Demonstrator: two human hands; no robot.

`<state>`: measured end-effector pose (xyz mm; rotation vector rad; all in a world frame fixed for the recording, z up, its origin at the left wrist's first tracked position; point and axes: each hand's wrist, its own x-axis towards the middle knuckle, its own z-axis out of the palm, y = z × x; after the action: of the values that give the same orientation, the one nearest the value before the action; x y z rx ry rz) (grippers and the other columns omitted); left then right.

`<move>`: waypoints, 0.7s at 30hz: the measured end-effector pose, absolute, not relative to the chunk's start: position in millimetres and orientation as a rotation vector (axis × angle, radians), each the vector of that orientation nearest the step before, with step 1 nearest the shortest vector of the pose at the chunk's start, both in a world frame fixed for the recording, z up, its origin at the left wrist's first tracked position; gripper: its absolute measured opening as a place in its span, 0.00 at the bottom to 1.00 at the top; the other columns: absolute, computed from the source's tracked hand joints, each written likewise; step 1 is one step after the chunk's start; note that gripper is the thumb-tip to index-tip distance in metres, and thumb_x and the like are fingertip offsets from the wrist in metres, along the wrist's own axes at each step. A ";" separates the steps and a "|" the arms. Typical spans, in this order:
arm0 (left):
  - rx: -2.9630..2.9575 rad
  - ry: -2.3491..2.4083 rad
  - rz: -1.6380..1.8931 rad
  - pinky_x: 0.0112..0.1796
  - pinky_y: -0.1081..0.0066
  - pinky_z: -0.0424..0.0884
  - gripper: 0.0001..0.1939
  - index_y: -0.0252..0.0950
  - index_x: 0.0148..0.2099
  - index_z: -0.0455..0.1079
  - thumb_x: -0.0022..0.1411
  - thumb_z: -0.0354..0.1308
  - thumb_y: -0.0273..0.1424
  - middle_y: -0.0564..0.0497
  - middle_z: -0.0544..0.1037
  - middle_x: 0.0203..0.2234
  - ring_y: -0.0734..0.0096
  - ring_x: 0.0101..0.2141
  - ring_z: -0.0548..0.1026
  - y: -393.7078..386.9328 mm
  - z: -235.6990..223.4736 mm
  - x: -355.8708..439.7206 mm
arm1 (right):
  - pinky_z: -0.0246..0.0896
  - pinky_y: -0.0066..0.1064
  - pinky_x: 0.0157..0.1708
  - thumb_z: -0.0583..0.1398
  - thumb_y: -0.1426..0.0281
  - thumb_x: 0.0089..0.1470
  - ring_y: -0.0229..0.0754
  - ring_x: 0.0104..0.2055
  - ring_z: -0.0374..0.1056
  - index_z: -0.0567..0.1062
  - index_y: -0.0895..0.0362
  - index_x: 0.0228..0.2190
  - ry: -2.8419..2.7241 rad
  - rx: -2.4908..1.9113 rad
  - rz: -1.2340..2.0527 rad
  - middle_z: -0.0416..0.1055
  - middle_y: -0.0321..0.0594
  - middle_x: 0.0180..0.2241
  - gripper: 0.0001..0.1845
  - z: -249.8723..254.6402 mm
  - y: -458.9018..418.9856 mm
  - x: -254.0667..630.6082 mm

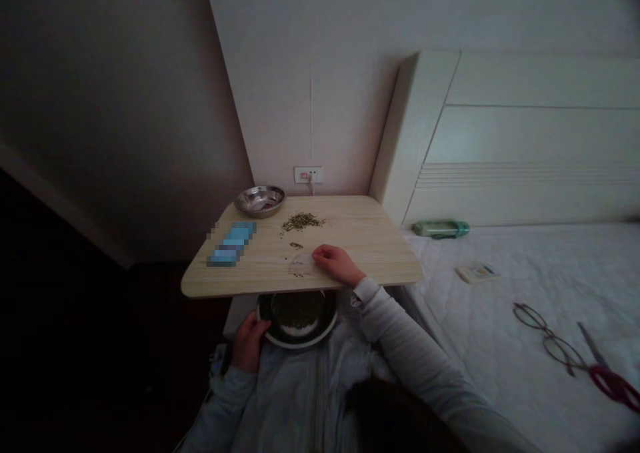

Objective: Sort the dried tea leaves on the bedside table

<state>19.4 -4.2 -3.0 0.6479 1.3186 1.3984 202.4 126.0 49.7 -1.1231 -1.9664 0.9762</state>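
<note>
My left hand grips the rim of a wide bowl below the table's front edge, over my lap. Small greenish grains lie in the bowl, and the tabletop hides its far side. My right hand is closed on a thin, clear, rounded plastic piece, held against the table near the front edge. A few grains lie beside and under that piece. Behind it sit a little cluster of grains and a larger spread pile of green grains.
The small wooden table has a steel bowl at its back left and a blurred blue phone-like object on the left. On the bed at right lie a green bottle, a small pack, glasses and red-handled scissors.
</note>
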 end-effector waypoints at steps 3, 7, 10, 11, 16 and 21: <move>0.650 1.288 1.406 0.26 0.74 0.60 0.09 0.34 0.27 0.63 0.36 0.54 0.27 0.57 0.69 0.16 0.75 0.21 0.66 -3.7 -7.0 18.0 | 0.51 0.22 0.25 0.50 0.65 0.41 0.30 0.23 0.58 0.67 0.59 0.25 -1.987 -1.125 0.981 0.65 0.34 0.21 0.11 49.6 126.0 202.5; 0.652 1.306 1.395 0.26 0.74 0.60 0.09 0.34 0.28 0.64 0.37 0.53 0.27 0.57 0.69 0.16 0.75 0.21 0.66 -3.5 -9.4 17.0 | 0.50 0.22 0.24 0.50 0.65 0.41 0.30 0.23 0.58 0.67 0.59 0.25 -2.017 -1.140 0.952 0.65 0.34 0.21 0.12 48.9 127.0 202.5; 0.659 1.331 1.389 0.26 0.74 0.60 0.08 0.34 0.27 0.64 0.37 0.53 0.27 0.57 0.69 0.17 0.75 0.22 0.66 -3.6 -8.5 17.1 | 0.50 0.22 0.23 0.50 0.64 0.41 0.30 0.23 0.57 0.67 0.59 0.25 -2.041 -1.156 0.914 0.66 0.34 0.21 0.12 47.4 125.8 202.7; 0.658 1.334 1.387 0.26 0.74 0.60 0.09 0.34 0.27 0.64 0.37 0.53 0.27 0.57 0.69 0.17 0.75 0.22 0.66 -3.7 -7.9 17.3 | 0.49 0.22 0.23 0.50 0.64 0.42 0.30 0.22 0.57 0.67 0.59 0.26 -2.049 -1.154 0.911 0.66 0.34 0.21 0.13 46.8 124.6 202.9; 0.643 1.341 1.394 0.25 0.75 0.60 0.09 0.33 0.26 0.64 0.36 0.54 0.27 0.57 0.69 0.16 0.75 0.21 0.66 -4.0 -4.5 19.3 | 0.49 0.21 0.23 0.49 0.63 0.42 0.30 0.23 0.57 0.67 0.58 0.27 -2.096 -1.117 0.907 0.65 0.34 0.21 0.14 45.2 114.9 204.5; 0.651 1.352 1.380 0.23 0.75 0.59 0.08 0.33 0.26 0.64 0.37 0.53 0.27 0.57 0.69 0.15 0.76 0.20 0.65 -4.3 -3.4 19.6 | 0.46 0.21 0.21 0.50 0.61 0.42 0.29 0.21 0.55 0.68 0.58 0.27 -2.126 -1.118 0.880 0.63 0.33 0.19 0.15 45.8 111.1 205.6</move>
<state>19.6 -4.3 -3.4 0.6509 1.3522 1.3803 205.6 111.1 45.8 -1.1181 -2.1256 0.8803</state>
